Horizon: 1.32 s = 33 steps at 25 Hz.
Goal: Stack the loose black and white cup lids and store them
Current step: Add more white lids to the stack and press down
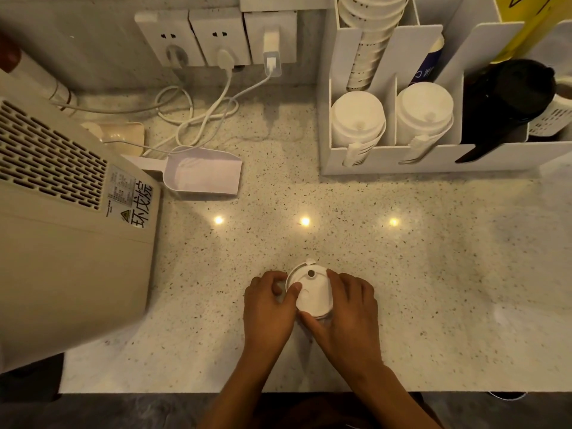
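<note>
Small stack of white cup lids (311,292) with a little dark sip hole on top, sitting near the front edge of the speckled countertop (402,274), about mid-width. Left hand (269,305) and right hand (349,308) wrap it from either side, fingers curled around the rims, thumbs on top.

A speckled stone counter (402,274) carries everything. On it sit a big beige machine (62,243), a white scoop (204,174), loose white cables (198,116) and a white organizer (433,159). A stack of white lids (311,292) sits near the front edge.
</note>
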Tool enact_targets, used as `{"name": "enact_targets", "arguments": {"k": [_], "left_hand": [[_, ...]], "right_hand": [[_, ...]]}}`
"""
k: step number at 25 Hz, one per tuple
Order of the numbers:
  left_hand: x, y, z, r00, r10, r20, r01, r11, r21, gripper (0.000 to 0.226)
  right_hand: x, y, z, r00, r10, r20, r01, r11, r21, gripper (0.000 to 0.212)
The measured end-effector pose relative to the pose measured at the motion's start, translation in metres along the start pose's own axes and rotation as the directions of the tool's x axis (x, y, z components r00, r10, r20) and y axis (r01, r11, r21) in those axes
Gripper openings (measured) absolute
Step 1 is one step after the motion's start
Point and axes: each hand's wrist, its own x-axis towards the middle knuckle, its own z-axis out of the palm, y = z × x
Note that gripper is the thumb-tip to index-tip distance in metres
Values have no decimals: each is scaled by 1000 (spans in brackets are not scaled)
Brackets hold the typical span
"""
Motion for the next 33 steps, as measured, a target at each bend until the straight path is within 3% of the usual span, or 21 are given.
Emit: {"name": "enact_targets", "arguments": {"k": [3, 7, 9, 11, 13, 17, 22, 33], "left_hand": [[7, 6, -3, 1000, 10, 26, -12, 997, 75, 34], [6, 2, -6, 990, 137, 40, -140, 986, 86, 47], [7, 0, -5, 982, 186, -27, -185, 982, 35, 53], [14, 4, 4, 964, 234, -126, -220, 969, 114, 57], [23, 17, 15, 960, 233, -156, -199, 958, 206, 60], [47, 26, 32, 967, 239, -85, -201, 925, 324, 61], [55, 11, 39, 962, 270, -48, -229, 886, 404, 63], [58, 11, 49, 955, 260, -145, -189, 905, 381, 59]], "right_hand": [[4, -1, 0, 1000, 3, 7, -3, 1000, -17, 85], [5, -2, -7, 1000, 13, -4, -13, 998, 57, 84], [22, -5, -11, 996, 85, -7, -84, 989, 122, 71], [49, -12, -12, 983, 180, -38, -173, 975, 136, 60], [77, -22, -10, 978, 210, -17, -208, 976, 64, 58], [97, -21, 8, 978, 176, 110, -166, 982, -92, 59], [95, -16, 17, 979, 165, 119, -159, 985, -61, 59], [96, -14, 21, 987, 150, 52, -152, 988, 30, 59]]}}
